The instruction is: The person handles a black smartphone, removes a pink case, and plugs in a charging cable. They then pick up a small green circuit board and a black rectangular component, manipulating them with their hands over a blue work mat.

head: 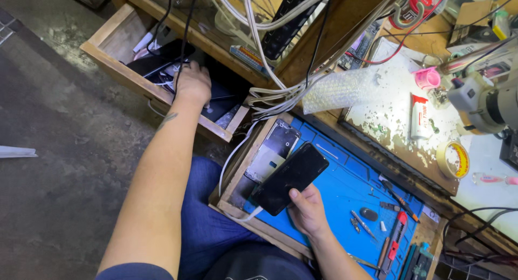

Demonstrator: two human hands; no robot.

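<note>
Left hand (192, 83) outstretched, palm down; right hand (307, 210) gripping.

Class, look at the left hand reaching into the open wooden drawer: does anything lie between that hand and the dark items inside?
Nothing solid blocks it: the left hand is already inside the drawer, resting on the dark flat items. Only thin black cables hang down into the drawer beside the hand.

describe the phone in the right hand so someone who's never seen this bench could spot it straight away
Start at the blue work mat in the wooden tray in front of the person. At its near left corner the right hand holds up a black phone, dark glossy face tilted. Unlike the stripped silver phone frame lying flat beside it, it is whole and lifted.
</note>
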